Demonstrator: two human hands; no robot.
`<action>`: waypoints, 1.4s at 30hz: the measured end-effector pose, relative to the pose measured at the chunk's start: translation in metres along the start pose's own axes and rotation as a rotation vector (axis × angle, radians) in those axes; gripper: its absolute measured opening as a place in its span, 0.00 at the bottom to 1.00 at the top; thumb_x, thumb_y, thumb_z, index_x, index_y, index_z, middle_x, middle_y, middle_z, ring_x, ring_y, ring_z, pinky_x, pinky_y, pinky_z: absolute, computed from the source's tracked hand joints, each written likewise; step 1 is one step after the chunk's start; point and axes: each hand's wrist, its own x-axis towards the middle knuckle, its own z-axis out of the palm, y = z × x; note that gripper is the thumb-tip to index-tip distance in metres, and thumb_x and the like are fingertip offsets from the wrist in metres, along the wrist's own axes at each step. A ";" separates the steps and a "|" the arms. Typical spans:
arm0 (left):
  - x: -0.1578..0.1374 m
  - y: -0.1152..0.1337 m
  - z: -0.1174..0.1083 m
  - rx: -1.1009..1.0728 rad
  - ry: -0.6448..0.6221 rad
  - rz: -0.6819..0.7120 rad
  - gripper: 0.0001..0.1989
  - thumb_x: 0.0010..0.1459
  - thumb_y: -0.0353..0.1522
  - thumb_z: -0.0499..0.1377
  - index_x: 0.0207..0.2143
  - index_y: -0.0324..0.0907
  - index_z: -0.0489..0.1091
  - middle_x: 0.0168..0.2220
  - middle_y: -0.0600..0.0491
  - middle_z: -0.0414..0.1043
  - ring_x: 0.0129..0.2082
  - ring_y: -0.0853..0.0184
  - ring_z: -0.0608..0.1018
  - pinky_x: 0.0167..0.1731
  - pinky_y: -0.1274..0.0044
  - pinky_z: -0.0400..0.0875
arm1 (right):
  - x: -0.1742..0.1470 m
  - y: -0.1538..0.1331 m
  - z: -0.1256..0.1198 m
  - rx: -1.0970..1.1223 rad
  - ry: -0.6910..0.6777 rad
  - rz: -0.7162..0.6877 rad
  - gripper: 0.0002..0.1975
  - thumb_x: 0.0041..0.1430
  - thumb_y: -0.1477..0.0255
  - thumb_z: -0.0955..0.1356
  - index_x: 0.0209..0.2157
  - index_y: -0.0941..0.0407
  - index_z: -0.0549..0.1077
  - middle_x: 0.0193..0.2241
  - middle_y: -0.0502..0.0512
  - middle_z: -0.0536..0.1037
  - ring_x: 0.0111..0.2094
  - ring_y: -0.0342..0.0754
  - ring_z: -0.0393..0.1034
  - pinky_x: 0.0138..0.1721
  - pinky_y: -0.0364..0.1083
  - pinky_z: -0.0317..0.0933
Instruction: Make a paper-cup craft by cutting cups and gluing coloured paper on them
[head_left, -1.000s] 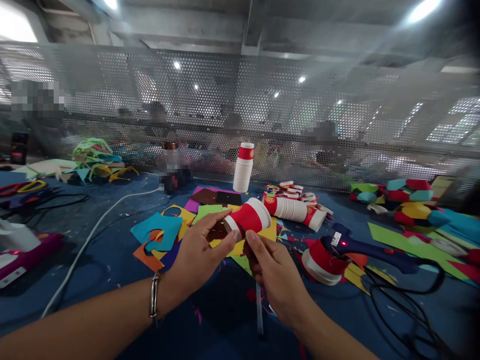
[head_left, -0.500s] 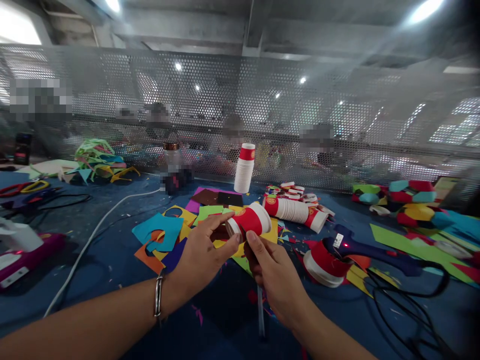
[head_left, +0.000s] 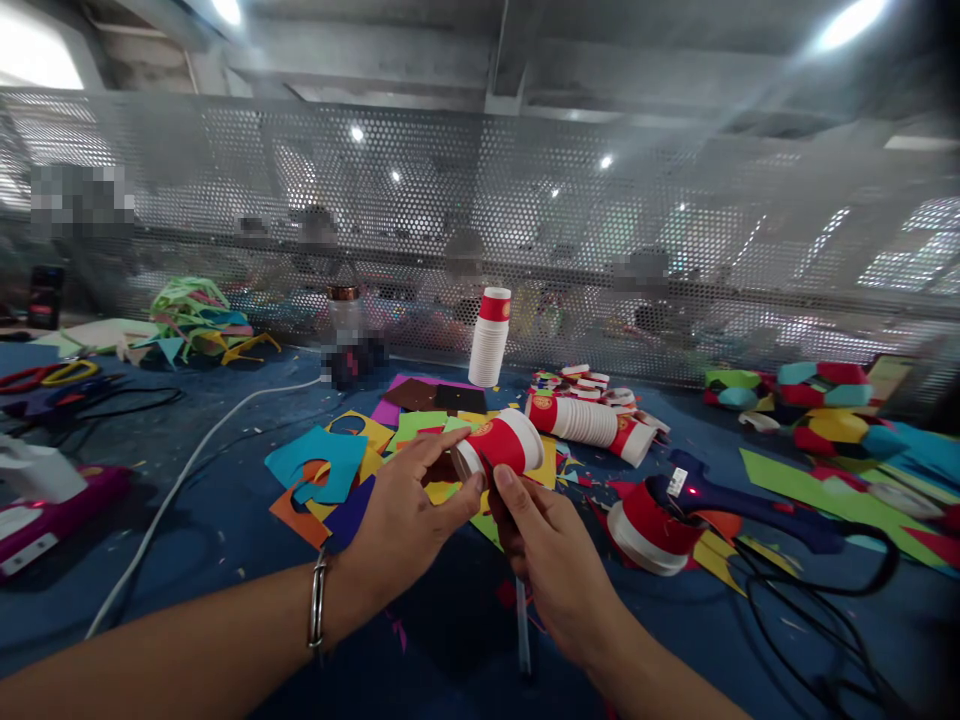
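The left hand (head_left: pixel 409 490), half curled, has thumb and fingers about one end of the cup (head_left: pixel 504 445), tilted on its side between both hands. The right hand (head_left: pixel 551 550) is closed round a stick (head_left: pixel 523 635) jutting below it; rightward lies a gun (head_left: pixel 757 508).

l hand (head_left: pixel 401 505) holds tilted cup (head_left: pixel 504 443); r hand (head_left: pixel 555 555) w/ clear stick (head_left: pixel 523 635)

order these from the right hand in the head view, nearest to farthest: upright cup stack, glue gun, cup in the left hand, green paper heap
From the right hand:
1. Cup in the left hand, just ahead
2. Glue gun, to the right
3. Upright cup stack, farther ahead
4. Green paper heap, back left
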 end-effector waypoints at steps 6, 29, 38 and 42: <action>-0.002 -0.003 0.004 -0.034 0.046 -0.080 0.20 0.58 0.37 0.63 0.54 0.46 0.71 0.47 0.49 0.77 0.42 0.62 0.80 0.44 0.68 0.77 | 0.000 -0.001 0.000 0.014 -0.004 -0.016 0.26 0.57 0.46 0.69 0.29 0.57 0.65 0.21 0.41 0.54 0.20 0.36 0.42 0.18 0.39 0.34; 0.007 -0.012 0.006 -0.193 0.128 -0.089 0.25 0.57 0.34 0.63 0.56 0.42 0.65 0.55 0.43 0.74 0.52 0.58 0.78 0.54 0.61 0.73 | 0.004 -0.004 -0.001 0.016 -0.040 -0.001 0.26 0.57 0.48 0.70 0.27 0.56 0.64 0.22 0.43 0.56 0.20 0.36 0.40 0.19 0.41 0.32; -0.005 -0.003 0.008 0.053 0.106 0.053 0.24 0.53 0.30 0.65 0.54 0.47 0.69 0.52 0.48 0.73 0.51 0.58 0.76 0.54 0.61 0.71 | 0.001 -0.006 -0.001 0.003 -0.003 0.009 0.28 0.56 0.45 0.68 0.27 0.57 0.66 0.19 0.41 0.54 0.19 0.36 0.42 0.19 0.39 0.35; -0.006 -0.003 0.010 -0.050 0.083 0.011 0.21 0.57 0.33 0.64 0.53 0.46 0.68 0.53 0.48 0.73 0.52 0.59 0.76 0.54 0.63 0.72 | 0.001 -0.005 -0.002 -0.019 -0.010 -0.001 0.28 0.57 0.44 0.67 0.26 0.57 0.64 0.17 0.41 0.53 0.19 0.36 0.42 0.19 0.39 0.35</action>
